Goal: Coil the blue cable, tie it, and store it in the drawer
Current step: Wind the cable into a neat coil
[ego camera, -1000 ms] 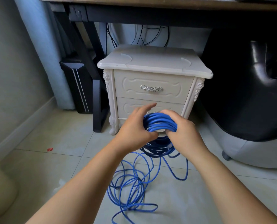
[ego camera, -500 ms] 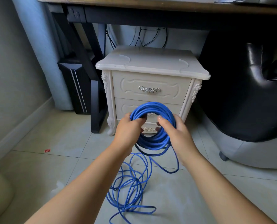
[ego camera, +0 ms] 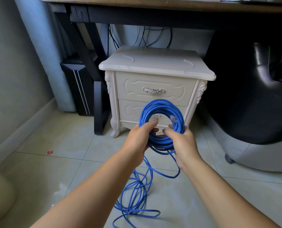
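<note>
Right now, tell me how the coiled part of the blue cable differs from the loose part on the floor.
The coiled part forms a neat round ring; the loose part sprawls in uneven, tangled loops. The coiled part is held upright in the air by the left hand and right hand; the loose part lies on the floor tiles. Both are one continuous blue cable.

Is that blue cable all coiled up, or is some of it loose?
Partly coiled. The left hand and right hand grip a round coil before the nightstand; loose loops trail on the floor.
</note>
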A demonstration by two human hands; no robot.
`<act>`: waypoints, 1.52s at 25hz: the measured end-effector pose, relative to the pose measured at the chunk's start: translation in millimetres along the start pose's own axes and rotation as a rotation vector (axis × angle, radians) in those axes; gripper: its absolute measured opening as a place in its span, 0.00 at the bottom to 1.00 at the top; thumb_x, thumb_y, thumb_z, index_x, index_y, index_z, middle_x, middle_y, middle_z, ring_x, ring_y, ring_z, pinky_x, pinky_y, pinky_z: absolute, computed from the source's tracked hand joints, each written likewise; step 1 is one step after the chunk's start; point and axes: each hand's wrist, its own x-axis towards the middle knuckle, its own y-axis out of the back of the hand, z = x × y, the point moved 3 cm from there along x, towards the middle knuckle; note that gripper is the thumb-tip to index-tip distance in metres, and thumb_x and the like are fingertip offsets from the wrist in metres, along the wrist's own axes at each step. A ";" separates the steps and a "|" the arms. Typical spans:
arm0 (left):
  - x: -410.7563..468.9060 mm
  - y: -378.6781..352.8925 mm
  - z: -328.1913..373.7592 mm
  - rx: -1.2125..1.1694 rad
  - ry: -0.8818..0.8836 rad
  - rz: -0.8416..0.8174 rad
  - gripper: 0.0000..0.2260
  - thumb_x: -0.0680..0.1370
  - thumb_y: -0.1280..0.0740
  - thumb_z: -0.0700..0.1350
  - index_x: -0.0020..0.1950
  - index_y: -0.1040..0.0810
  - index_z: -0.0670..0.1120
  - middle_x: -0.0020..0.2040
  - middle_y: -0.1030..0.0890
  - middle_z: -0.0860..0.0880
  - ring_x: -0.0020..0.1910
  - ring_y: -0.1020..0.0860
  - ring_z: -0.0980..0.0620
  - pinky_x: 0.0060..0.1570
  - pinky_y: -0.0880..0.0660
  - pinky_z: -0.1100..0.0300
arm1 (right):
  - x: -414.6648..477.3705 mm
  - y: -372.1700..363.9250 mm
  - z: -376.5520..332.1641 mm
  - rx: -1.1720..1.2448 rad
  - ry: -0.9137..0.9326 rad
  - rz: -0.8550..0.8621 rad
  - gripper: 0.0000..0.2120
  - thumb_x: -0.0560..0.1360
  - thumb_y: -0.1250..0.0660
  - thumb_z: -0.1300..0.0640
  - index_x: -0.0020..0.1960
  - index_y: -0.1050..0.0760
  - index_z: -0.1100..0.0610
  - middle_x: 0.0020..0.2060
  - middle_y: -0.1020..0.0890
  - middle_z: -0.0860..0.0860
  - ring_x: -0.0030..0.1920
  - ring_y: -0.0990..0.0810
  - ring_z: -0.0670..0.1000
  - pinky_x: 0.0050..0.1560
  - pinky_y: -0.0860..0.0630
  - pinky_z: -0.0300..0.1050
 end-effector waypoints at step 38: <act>0.0 13.0 8.0 -0.116 -0.171 0.216 0.08 0.75 0.31 0.34 0.46 0.24 0.47 0.36 0.26 0.50 0.31 0.28 0.52 0.42 0.26 0.53 | -6.5 4.2 -17.0 -0.393 0.087 -0.181 0.17 0.68 0.24 0.48 0.51 0.26 0.51 0.45 0.17 0.50 0.47 0.18 0.50 0.50 0.20 0.50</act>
